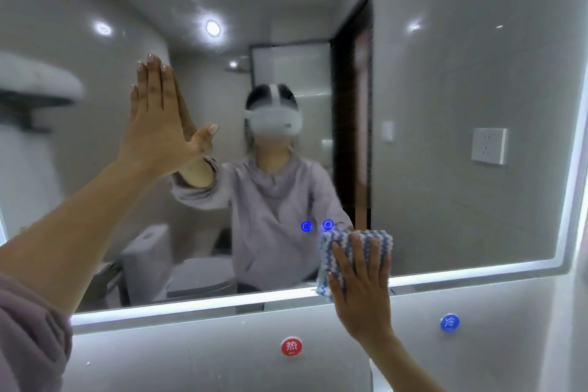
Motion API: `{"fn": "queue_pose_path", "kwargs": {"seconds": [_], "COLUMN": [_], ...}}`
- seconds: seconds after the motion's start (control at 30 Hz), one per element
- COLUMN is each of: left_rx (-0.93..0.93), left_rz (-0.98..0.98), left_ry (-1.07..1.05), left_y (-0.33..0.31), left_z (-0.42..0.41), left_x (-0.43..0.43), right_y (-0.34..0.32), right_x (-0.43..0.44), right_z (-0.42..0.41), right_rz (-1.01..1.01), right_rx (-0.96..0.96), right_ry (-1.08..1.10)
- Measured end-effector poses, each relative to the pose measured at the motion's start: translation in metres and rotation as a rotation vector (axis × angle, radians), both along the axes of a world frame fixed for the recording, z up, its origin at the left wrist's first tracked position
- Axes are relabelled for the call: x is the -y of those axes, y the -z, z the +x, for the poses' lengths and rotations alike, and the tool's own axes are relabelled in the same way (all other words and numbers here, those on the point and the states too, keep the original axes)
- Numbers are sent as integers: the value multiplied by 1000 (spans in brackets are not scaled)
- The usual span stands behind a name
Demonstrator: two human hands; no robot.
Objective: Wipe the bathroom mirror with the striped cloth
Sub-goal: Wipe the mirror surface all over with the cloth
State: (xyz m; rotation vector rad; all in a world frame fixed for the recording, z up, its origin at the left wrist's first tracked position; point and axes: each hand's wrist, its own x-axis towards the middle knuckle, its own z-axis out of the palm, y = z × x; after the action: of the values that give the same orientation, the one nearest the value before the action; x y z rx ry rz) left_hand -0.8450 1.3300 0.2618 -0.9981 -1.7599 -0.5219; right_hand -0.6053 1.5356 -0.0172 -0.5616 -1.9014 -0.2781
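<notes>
A large bathroom mirror [445, 200] with a lit white border fills most of the view. My left hand [156, 124] lies flat against the glass at the upper left, fingers straight and pointing up. Low on the mirror, my right hand [359, 283] presses the blue-and-white striped cloth [359, 240] against the glass at its bottom edge, fingers spread flat over the cloth. The cloth bunches above and to the left of my fingers. A person in a grey top is reflected in the middle of the mirror.
Two small blue lit touch buttons [317, 225] glow on the glass just left of the cloth. Below the mirror, a red hot-water tag [291, 346] and a blue cold-water tag [449, 322] sit on the grey tiled wall. A reflected wall socket [489, 145] shows at right.
</notes>
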Motion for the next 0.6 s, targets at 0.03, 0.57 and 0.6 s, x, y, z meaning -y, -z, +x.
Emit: {"fn": "queue_pose_path", "kwargs": {"seconds": [0.03, 0.57, 0.6], "left_rx": [-2, -6, -7], "left_rz": [2, 2, 8], "left_ry": [4, 5, 8], "left_y": [0, 0, 0], "left_z": [-1, -3, -3], "left_x": [0, -1, -1], "right_y": [0, -6, -5], "right_x": [-7, -6, 2], "right_z": [7, 13, 7], "right_rz": [-24, -183, -152], "right_rx": [-16, -73, -68], "right_ry": [2, 18, 7]}}
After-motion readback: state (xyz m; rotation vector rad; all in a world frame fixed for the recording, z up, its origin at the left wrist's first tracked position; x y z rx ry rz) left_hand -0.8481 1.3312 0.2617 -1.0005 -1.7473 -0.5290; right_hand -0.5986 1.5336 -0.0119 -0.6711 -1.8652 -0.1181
